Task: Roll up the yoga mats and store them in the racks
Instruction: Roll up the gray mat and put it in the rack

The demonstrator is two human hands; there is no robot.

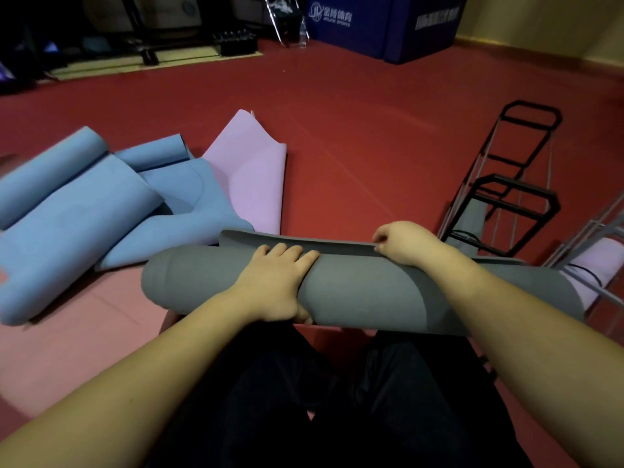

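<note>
A grey yoga mat (364,288) lies rolled across my front, above my knees, with its loose flap sticking out at the far side. My left hand (273,285) grips the roll near its middle, fingers over the top and thumb underneath. My right hand (401,243) pinches the flap's far edge. Blue mats (77,214) lie loosely rolled on the red floor to the left, and a pink mat (250,170) lies half open beside them. Black wire racks (513,197) stand at the right, one holding a grey roll (471,219).
Another rack at the far right holds a rolled pink mat (597,265). A blue padded block (385,25), a water bottle (303,32) and dark gym equipment stand along the back wall. Bare red floor lies between the mats and the racks.
</note>
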